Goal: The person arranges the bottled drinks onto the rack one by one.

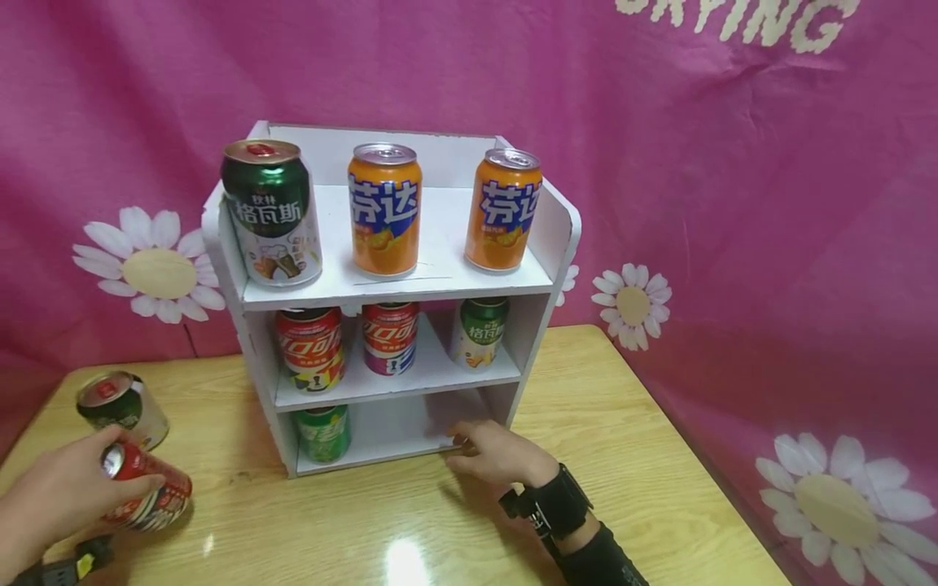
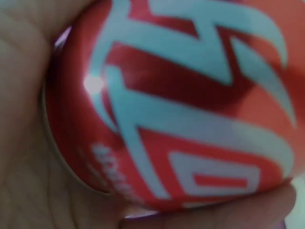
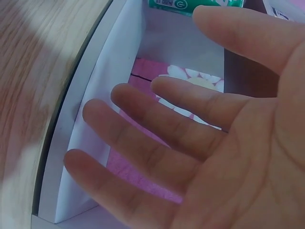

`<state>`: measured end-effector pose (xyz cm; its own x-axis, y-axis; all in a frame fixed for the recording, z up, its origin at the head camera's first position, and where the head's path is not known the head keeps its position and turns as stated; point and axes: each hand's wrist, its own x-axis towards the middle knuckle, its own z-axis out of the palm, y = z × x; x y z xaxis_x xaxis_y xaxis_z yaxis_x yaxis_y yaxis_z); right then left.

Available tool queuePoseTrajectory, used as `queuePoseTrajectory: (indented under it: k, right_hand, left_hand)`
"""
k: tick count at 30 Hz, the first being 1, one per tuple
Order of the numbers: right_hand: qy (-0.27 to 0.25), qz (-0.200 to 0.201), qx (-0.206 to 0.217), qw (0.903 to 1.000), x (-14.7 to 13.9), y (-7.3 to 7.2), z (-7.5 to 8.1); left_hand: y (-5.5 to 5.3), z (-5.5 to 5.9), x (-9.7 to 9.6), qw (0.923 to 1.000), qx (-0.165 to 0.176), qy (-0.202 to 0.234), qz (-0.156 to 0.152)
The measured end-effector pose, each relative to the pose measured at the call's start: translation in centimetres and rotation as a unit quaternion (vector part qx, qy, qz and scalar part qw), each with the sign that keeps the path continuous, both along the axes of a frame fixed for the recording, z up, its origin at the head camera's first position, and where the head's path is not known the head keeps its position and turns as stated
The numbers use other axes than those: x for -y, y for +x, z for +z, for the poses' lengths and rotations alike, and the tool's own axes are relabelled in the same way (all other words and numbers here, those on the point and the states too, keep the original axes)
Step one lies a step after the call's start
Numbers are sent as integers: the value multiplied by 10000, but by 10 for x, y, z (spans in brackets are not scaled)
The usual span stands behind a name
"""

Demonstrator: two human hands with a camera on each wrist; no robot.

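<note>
At the lower left of the head view, my left hand [image 1: 69, 492] grips a red soda can [image 1: 157, 496], tilted above the tabletop. The left wrist view is filled by that red can [image 2: 190, 95] with pale lettering, fingers wrapped round it. My right hand [image 1: 501, 452] is at the right end of the bottom level of a white shelf [image 1: 410, 289], holding nothing. Its fingers are spread and fairly straight in the right wrist view [image 3: 200, 138]. A green can [image 1: 325, 433] stands at the left of that bottom level.
Beside my left hand a dark green and white can [image 1: 128, 407] stands on the wooden table [image 1: 352, 529]. The top level carries a green can [image 1: 271, 212] and two orange cans [image 1: 386, 212]. Two red cans [image 1: 311, 348] and a green-white can [image 1: 479, 332] occupy the middle level. A pink curtain [image 1: 696, 203] hangs behind.
</note>
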<state>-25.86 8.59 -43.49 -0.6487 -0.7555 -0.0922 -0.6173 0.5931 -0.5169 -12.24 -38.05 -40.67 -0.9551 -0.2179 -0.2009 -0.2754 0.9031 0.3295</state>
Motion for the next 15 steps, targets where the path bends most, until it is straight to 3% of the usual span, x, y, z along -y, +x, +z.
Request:
queuePoseTrajectory:
  k: [2, 7, 11, 15]
  right_hand:
    - [-33, 57, -18, 10000, 0, 0, -1]
    - [-45, 128, -75, 9999, 0, -2, -4]
    - [-68, 112, -37, 9999, 1, -2, -4]
    - [-84, 109, 3, 9999, 1, -2, -4]
  left_hand:
    - [1, 9, -10, 9999, -96, 13, -61]
    - [7, 27, -32, 9967, -725, 186, -313]
    - [13, 35, -47, 9894, -1327, 234, -537]
    - [18, 40, -61, 9831, -1656, 272, -732]
